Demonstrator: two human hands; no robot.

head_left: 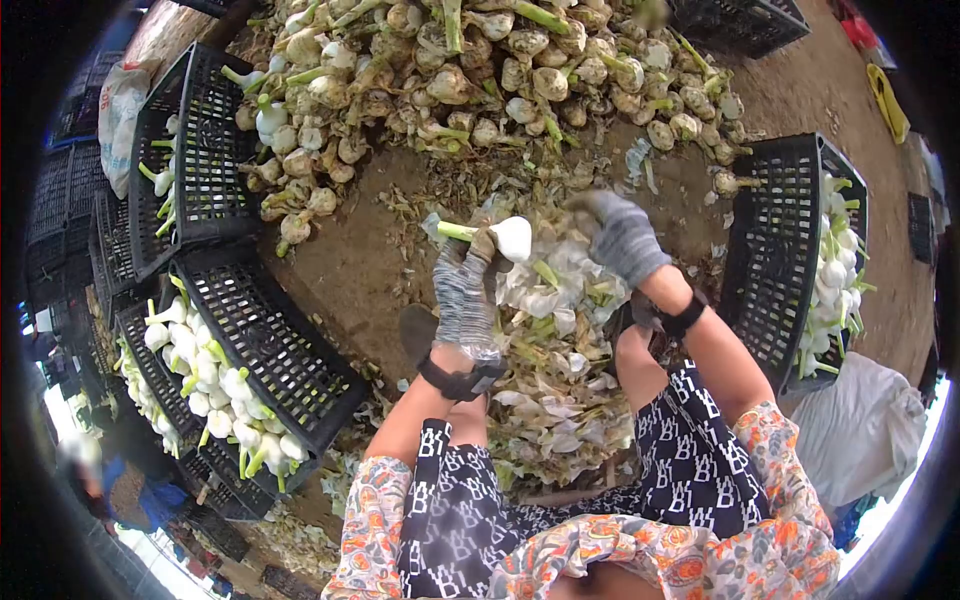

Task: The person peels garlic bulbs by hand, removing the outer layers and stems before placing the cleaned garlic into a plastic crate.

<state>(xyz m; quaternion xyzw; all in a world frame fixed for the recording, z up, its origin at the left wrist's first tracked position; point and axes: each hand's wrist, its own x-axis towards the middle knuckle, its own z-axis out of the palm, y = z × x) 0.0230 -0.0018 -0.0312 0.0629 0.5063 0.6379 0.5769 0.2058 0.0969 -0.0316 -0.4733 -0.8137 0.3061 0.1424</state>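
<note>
My left hand (pixel 465 290) has its grip closed around a peeled white bulb (pixel 513 238), stalk pointing left. My right hand (pixel 622 235) hovers just right of it, fingers curled over the peelings (pixel 560 390), holding nothing I can make out.

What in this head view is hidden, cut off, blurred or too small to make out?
- Right hand: its glove and curled fingers hide whether it holds anything.
- Left hand: grips a peeled bulb; the glove hides the stalk's lower part.
- Pile of unpeeled bulbs: cut off by the top edge.
- Right crate: its far side fades into the dark lens rim.
- Figure at lower left: blurred, no detail.
</note>
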